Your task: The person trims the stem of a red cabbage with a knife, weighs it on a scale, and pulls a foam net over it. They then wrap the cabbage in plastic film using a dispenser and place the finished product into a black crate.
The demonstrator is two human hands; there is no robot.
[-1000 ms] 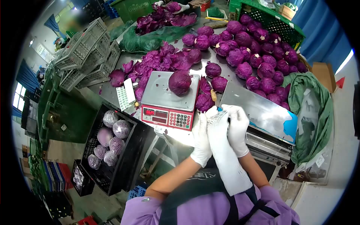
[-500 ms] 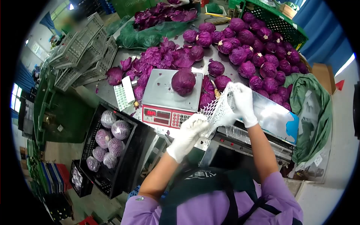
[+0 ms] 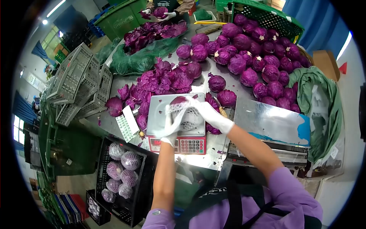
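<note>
On the steel plate of the weighing scale (image 3: 155,110) sits a red cabbage (image 3: 178,100), its top showing between my gloved hands. A white foam net sleeve (image 3: 187,116) is stretched over and in front of it, slightly smeared by motion. My left hand (image 3: 171,125), in a white glove, grips the net at the cabbage's near left side. From the right my right hand (image 3: 207,112), gloved too, closes on the net's upper edge at the top of the cabbage. The scale's red keypad panel (image 3: 192,146) faces me.
Trimmed red cabbages (image 3: 249,77) are heaped at the right, loose purple leaves (image 3: 164,82) behind the scale. A black crate (image 3: 143,168) at lower left holds netted cabbages (image 3: 129,178). A sheet of labels (image 3: 127,125) lies left. Across the table a co-worker (image 3: 179,8) holds another cabbage.
Both hands have moved left with the net, from beside the scale to over the cabbage on it. The view has shifted, and the co-worker's hands and torso now show at the back.
</note>
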